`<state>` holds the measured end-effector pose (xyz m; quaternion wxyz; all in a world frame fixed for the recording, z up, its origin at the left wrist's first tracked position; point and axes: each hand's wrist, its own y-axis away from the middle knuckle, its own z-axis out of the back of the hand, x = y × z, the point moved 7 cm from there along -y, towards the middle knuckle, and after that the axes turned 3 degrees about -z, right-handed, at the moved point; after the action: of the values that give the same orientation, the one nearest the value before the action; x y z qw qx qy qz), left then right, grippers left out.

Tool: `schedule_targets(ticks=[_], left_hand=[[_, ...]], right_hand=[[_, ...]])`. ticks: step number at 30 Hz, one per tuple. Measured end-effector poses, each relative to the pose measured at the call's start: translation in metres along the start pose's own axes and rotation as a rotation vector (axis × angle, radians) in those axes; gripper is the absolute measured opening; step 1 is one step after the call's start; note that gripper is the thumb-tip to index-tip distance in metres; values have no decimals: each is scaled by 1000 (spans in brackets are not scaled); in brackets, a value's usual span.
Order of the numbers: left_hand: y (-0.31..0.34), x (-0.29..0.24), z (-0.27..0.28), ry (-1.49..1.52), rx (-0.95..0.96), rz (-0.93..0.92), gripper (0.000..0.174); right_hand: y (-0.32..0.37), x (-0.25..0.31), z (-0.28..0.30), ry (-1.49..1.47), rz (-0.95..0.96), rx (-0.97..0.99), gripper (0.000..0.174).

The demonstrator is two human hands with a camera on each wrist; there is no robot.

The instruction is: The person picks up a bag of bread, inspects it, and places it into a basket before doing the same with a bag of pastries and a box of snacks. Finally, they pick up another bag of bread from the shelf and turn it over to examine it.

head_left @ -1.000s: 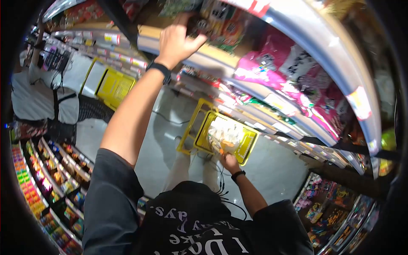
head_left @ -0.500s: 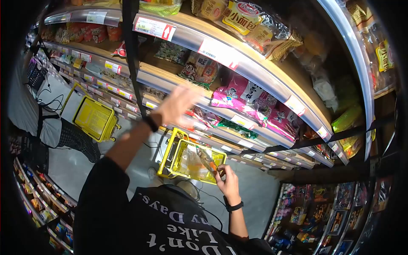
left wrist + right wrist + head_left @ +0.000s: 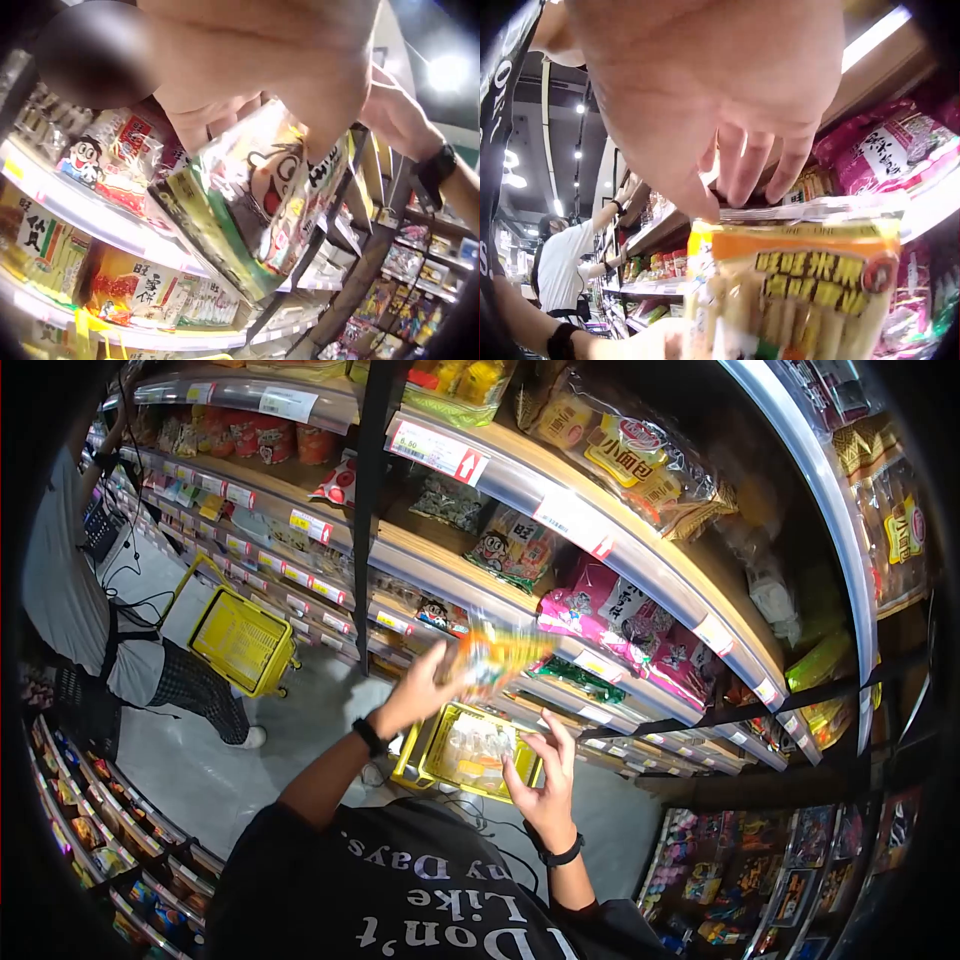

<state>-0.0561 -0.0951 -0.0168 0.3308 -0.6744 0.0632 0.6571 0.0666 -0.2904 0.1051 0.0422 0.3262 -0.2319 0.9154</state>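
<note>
My left hand point(image 3: 412, 688) grips an orange-and-yellow bag of stick-shaped rice crackers point(image 3: 500, 658), held up in front of the shelves and blurred in the head view. A cartoon face on the bag point(image 3: 274, 184) shows in the left wrist view, below the hand. My right hand point(image 3: 545, 785) is raised with its fingers apart and nothing between them. In the right wrist view its fingers overlap the top edge of the cracker bag point(image 3: 802, 277). Below both hands stands a yellow shopping basket point(image 3: 432, 760) with a clear-and-white package point(image 3: 475, 748) inside.
Snack shelves curve along the front, with pink bags point(image 3: 630, 615) and bread packs point(image 3: 630, 455). Black straps point(image 3: 370, 510) cross the view. Another person point(image 3: 75, 610) stands at the left beside a second yellow basket point(image 3: 240, 640). More shelves point(image 3: 770, 860) stand at the right.
The left hand has come down from the shelf and now holds the cracker bag. The right hand held a bag over the basket earlier and now has spread, empty fingers.
</note>
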Motion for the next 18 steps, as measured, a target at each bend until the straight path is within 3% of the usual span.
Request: schedule_targets(ticks=[2,6,8,9,10,11,14,18], left_hand=[[-42,-9,7,166,-52,-20,43],[-125,-8,8,161,42,-90,39],[-156,-11,9,159,47,-103,37],[-173,4,8,151,60,18,36],[-186,-16,10,131,25,-90,37],[-197,-22,12,177,-21,-176,48],[-222,-22,7,65,-1,-138,49],[-215,-45,19,-345,-86,-178,45]], right_hand=[[16,-6,-1,-49,-47,39,44],[60,-31,10,-44,-249,100,35],[70,-33,22,35,-227,86,31],[82,-42,27,18,-276,129,30],[99,-48,32,-1,-335,175,30],[109,-49,39,76,-391,235,29],[155,-75,52,40,-593,282,31],[198,-100,73,36,-751,321,35]])
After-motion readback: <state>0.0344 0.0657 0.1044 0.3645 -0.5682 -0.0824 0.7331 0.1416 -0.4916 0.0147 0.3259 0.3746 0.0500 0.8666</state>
